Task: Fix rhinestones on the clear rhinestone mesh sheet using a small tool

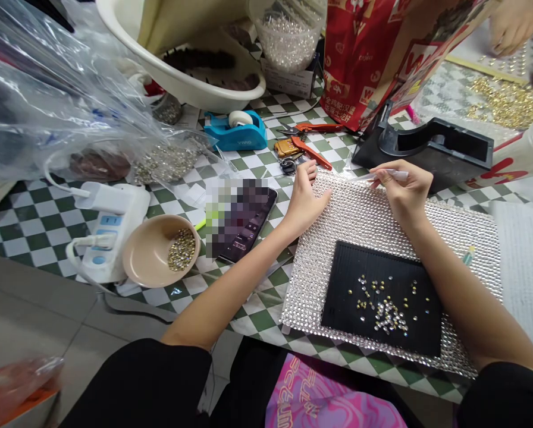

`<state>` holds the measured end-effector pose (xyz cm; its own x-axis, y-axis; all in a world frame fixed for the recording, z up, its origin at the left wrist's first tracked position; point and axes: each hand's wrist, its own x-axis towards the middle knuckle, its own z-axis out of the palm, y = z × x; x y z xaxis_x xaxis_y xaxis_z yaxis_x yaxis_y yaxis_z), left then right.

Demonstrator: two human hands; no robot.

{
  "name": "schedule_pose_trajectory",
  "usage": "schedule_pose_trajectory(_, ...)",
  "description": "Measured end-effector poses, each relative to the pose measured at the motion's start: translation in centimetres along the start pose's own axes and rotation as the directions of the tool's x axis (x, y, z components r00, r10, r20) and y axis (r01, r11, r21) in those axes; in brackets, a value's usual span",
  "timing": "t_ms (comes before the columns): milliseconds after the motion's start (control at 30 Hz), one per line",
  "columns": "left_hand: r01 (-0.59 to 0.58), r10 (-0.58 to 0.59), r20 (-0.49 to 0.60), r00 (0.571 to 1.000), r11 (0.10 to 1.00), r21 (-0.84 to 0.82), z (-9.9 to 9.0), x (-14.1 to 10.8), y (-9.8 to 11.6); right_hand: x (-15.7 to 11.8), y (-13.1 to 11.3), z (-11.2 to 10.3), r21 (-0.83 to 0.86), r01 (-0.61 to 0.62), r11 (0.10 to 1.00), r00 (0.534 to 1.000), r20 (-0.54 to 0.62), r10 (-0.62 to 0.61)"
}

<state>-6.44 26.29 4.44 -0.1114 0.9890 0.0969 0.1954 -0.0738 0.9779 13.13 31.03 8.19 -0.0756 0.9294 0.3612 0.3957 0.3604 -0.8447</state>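
A sheet covered in rows of rhinestones [331,223] lies before me on the checkered tablecloth. At its upper left corner rests my left hand [306,193], fingers slightly bent and thumb spread apart, with nothing visible in it. My right hand [404,193] pinches a slim white pen-like stick [398,175] over the sheet's top edge, its thin end pointing left. What the tip touches is too small to make out. On the sheet's lower part sits a black ridged tray [342,291] with loose rhinestones [389,316] scattered in it. My right forearm crosses beside the tray.
Left of my forearm are a phone [248,229], a bowl of stones [141,249] and a power strip [110,232]. Beyond stand a blue tape dispenser [244,138], orange-handled pliers [311,151], a black tape dispenser [445,148] and a red bag [360,59]. Another person's hand [514,27] shows top right.
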Motion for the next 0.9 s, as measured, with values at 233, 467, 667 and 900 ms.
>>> schedule_pose_trajectory(233, 0.007, -0.007, 0.001, 1.000, 1.000, 0.005, -0.07, -0.02, 0.20, 0.01, 0.40, -0.02, 0.018, 0.062, 0.998, 0.998, 0.010, -0.062)
schedule_pose_trajectory(467, 0.016, -0.016, 0.002, 1.000, 1.000, 0.008, -0.07, -0.04, 0.25, 0.03, 0.63, -0.03, 0.033, 0.038, 0.999, 0.999, 0.020, -0.038)
schedule_pose_trajectory(667, 0.005, -0.005, 0.003, 1.000, 1.000, -0.012, -0.08, -0.02, 0.17, 0.00, 0.63, -0.44, 0.037, 0.033, 0.999, 0.999, -0.031, -0.032)
schedule_pose_trajectory(900, 0.007, -0.007, 0.002, 1.000, 1.000, 0.006, -0.05, 0.01, 0.16, -0.03, 0.68, -0.61, 0.020, 0.035, 0.999, 0.999, -0.017, -0.034)
